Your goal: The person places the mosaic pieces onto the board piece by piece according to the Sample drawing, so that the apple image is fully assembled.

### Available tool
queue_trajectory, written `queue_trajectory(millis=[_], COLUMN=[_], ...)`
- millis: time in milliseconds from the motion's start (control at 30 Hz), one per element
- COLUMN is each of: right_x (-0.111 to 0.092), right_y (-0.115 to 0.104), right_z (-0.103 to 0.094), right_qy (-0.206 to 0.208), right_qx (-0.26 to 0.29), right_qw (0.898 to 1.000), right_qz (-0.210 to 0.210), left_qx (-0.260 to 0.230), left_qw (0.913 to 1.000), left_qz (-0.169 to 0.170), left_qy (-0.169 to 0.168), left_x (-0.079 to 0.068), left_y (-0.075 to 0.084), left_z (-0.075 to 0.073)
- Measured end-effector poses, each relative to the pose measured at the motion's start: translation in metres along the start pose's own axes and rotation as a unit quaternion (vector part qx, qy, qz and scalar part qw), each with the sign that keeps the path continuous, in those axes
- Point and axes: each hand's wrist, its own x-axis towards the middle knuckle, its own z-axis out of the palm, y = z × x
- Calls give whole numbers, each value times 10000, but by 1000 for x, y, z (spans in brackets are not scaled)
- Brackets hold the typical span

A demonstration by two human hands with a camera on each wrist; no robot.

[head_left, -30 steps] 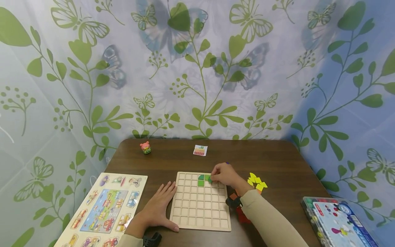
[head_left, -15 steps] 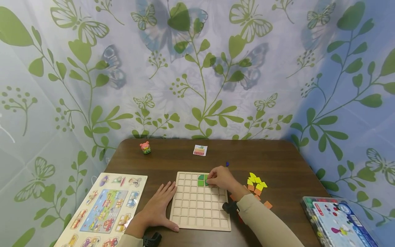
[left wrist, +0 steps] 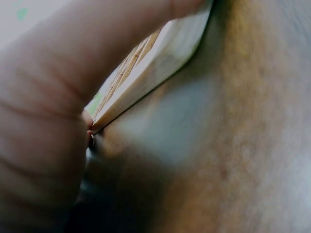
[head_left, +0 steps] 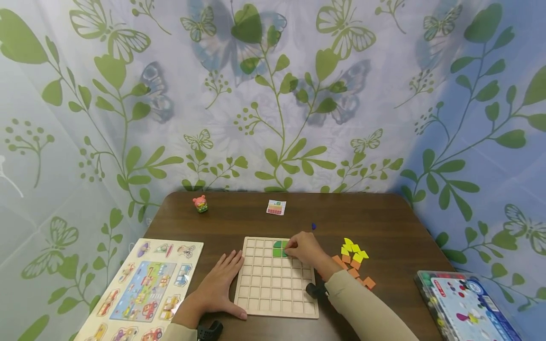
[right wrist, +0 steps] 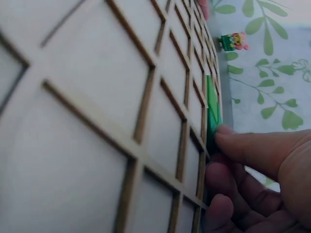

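A pale wooden grid board [head_left: 273,284] lies on the brown table, split into small square cells. Near its far edge, several green tiles [head_left: 277,252] sit together in the cells, one with a rounded corner. My right hand [head_left: 309,248] pinches a green tile [right wrist: 212,131] at the lower right of this group, thumb on its edge and the other fingers bent. Flat along the board's left edge rests my left hand [head_left: 219,284], fingers straight and spread, thumb by the near corner. In the left wrist view, the left hand's blurred thumb [left wrist: 97,43] crosses the board's side.
Yellow tiles [head_left: 351,248] and orange tiles [head_left: 353,273] lie loose right of the board. A small picture card [head_left: 276,207], a dark blue bit [head_left: 313,226] and a pink-headed figurine [head_left: 200,204] are farther back. A vehicle puzzle [head_left: 145,289] lies left; a clear box [head_left: 469,303] stands right.
My right hand has shifted slightly left and nearer, bringing the green tile from the right of the group down to its lower right cell. The left hand has stayed in place.
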Motion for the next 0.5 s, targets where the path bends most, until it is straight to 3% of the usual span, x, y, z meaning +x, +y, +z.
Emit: queue_trajectory(millis=[267,500], right_x=[-5,-8], right_y=[-6,-5], right_z=[2,3], right_qy=[-21,139], right_qx=[75,-61], right_qw=[10000,9995], right_qz=[6,-285], left_qx=[34,12], left_qw=[10000,9999], left_qz=[32,96], left_qy=[22,67], left_x=[-1,0], left_y=[0,1], left_z=[-2,-2])
